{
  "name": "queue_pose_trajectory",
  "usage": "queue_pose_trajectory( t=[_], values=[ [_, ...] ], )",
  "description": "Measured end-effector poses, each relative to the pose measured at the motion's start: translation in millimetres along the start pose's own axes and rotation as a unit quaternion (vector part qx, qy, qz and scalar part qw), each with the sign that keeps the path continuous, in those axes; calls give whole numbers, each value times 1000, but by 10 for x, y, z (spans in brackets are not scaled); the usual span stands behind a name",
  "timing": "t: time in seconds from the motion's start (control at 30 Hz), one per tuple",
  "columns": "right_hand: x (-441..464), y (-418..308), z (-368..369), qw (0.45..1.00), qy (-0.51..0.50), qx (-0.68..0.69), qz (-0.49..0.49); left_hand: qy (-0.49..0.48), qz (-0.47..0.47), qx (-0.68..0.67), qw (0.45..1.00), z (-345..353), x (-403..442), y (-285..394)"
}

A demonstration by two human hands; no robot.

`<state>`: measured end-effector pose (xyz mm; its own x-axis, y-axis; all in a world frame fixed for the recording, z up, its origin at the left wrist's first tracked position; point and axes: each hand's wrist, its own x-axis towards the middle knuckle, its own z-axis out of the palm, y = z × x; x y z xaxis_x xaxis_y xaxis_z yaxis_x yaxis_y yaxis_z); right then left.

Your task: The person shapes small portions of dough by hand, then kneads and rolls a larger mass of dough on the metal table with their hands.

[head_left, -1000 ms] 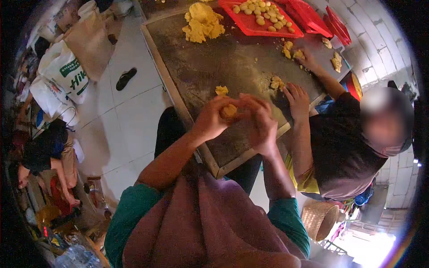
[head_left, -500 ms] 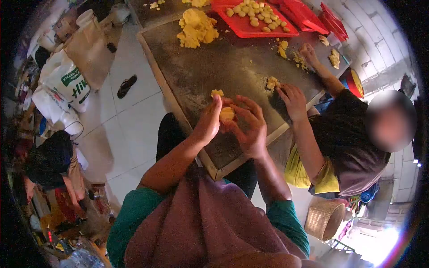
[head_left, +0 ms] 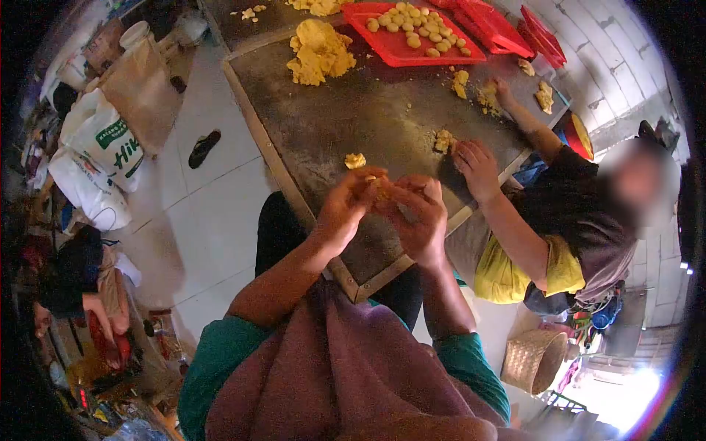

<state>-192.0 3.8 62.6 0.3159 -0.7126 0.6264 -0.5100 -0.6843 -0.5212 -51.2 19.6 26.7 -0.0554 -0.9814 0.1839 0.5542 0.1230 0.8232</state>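
Observation:
Over the near corner of the dark table, my left hand and my right hand meet with their fingertips closed round a small piece of yellow dough. Fingers cover most of that piece. Just beyond my left hand a small dough lump lies on the table. A big mound of yellow dough sits farther back. To its right a red tray holds several pale dough balls.
At the right a co-worker has both hands over the table, one by a dough crumb pile. More red trays stand behind. White sacks and a sandal are on the left floor; another person is at the far left.
My fingers have closed further round the dough piece, which showed more openly before. My left thumb, earlier raised, is now lowered. The co-worker's hands have shifted slightly. The camera view has moved a little.

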Motion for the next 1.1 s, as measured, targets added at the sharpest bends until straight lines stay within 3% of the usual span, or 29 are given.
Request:
queue_pose_trajectory(
  t=[0.03, 0.13, 0.23, 0.33, 0.43, 0.53, 0.63, 0.73, 0.83, 1.1],
  values=[
    [11, -10, -10, 1000, -19, -16, -17, 10, 7, 16, 1000, -25, -5, -8],
    [12, -65, -5, 995, -47, 44, 72, -33, -54, -10, 998, -71, -51, 42],
    [8, -114, 8, 999, -44, 1, 17, -21, -76, 72, 994, -62, -68, 86],
    [36, -110, 2, 995, -84, 45, 41, -16, 20, 112, 993, -74, -37, 12],
    [74, -71, -55, 994, -98, 33, 21, -39, 10, 116, 993, -75, -25, -15],
    [154, -178, -98, 991, -98, 76, 49, -73, -118, 192, 972, -136, -57, 135],
    [87, -21, -123, 985, -99, 117, 76, -91, -78, 74, 990, -163, -85, 114],
    [92, -26, -192, 985, -140, 65, 80, -96, -120, 103, 983, -186, -81, 95],
    [141, -39, -228, 985, -152, 85, 6, -90, -138, 121, 979, -195, -39, 100],
    [157, 26, -380, 979, -189, 45, 57, -86, -150, 149, 974, -72, 60, 259]
  ],
)
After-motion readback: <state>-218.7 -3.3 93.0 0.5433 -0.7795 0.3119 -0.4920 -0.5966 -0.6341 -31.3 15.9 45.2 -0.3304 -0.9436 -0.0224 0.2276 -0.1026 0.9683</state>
